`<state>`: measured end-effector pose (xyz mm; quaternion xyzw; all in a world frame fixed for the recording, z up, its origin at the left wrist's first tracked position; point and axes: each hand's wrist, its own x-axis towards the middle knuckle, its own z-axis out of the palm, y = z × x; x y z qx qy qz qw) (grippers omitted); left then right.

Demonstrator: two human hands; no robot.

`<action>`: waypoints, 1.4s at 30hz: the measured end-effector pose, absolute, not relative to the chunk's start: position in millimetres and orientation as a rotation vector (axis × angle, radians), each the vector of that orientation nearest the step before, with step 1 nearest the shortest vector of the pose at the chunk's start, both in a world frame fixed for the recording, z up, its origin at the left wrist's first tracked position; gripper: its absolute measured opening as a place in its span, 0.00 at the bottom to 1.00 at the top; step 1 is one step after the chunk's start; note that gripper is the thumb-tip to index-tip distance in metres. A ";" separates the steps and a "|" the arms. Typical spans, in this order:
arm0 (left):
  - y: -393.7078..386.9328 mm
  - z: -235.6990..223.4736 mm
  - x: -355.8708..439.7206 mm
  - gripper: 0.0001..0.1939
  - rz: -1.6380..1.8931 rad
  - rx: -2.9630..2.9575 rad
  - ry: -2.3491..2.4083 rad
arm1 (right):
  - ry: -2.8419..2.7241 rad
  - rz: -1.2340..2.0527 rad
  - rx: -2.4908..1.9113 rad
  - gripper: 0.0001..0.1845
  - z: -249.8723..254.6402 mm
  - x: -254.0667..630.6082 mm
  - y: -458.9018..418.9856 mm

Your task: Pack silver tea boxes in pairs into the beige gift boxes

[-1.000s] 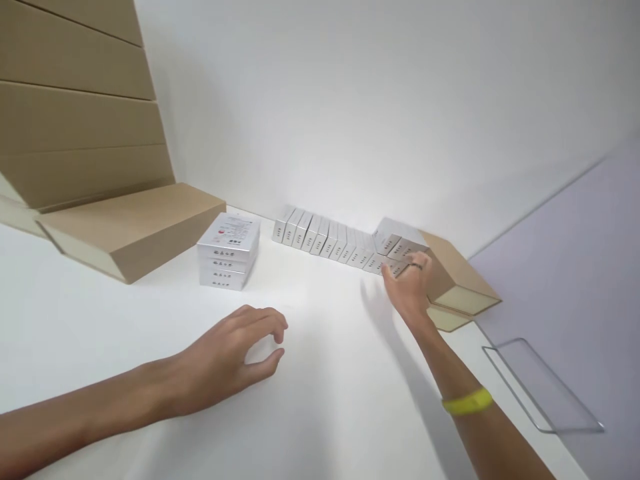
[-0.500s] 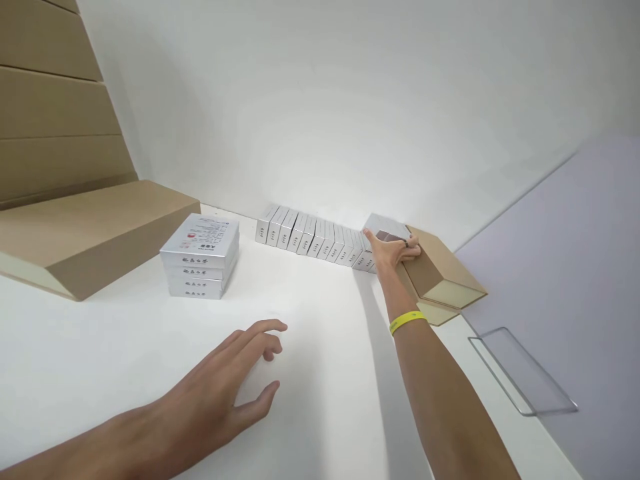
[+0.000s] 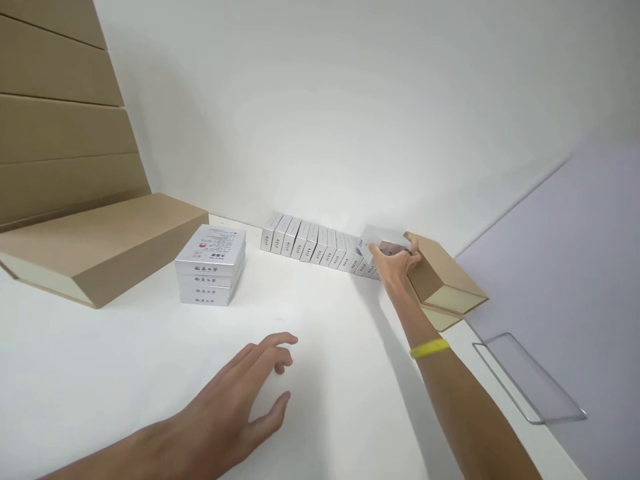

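My right hand [image 3: 397, 261] is wrapped round a silver box [image 3: 376, 236], thumb on its near left edge and fingers on the far right side. That box is tilted over the right end of a row of silver boxes [image 3: 320, 245], which stand on edge along the wall. My left hand [image 3: 250, 393] hovers above the white tabletop [image 3: 345, 373], fingers apart and curled a little, holding nothing. Beyond it, to the left, stands a stack of several silver boxes [image 3: 210, 270] lying flat, with dark print on their sides.
A large brown box [image 3: 110, 247] lies behind the stack, with more brown boxes [image 3: 55, 113] piled at the far left. Right of the row are two brown boxes [image 3: 443, 267], one on another. A metal wire frame [image 3: 530, 380] sticks out at the table's right edge.
My right hand has raised and tilted the silver box a little above the row's end. My left hand keeps its pose; the whole view has shifted slightly.
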<state>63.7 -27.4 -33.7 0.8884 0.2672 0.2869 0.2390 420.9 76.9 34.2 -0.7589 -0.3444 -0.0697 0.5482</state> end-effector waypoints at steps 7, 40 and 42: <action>-5.5 -31.8 70.1 0.44 0.673 2.128 0.865 | -1.409 0.196 -1.526 0.46 -8.1 351.4 -84.4; 16.3 -38.8 111.5 0.62 0.554 2.247 0.074 | -1.911 0.781 -1.217 0.69 -43.5 334.7 -106.9; 19.9 -11.9 107.4 0.60 0.469 2.258 0.172 | -1.765 0.948 -1.237 0.73 -35.7 334.5 -110.0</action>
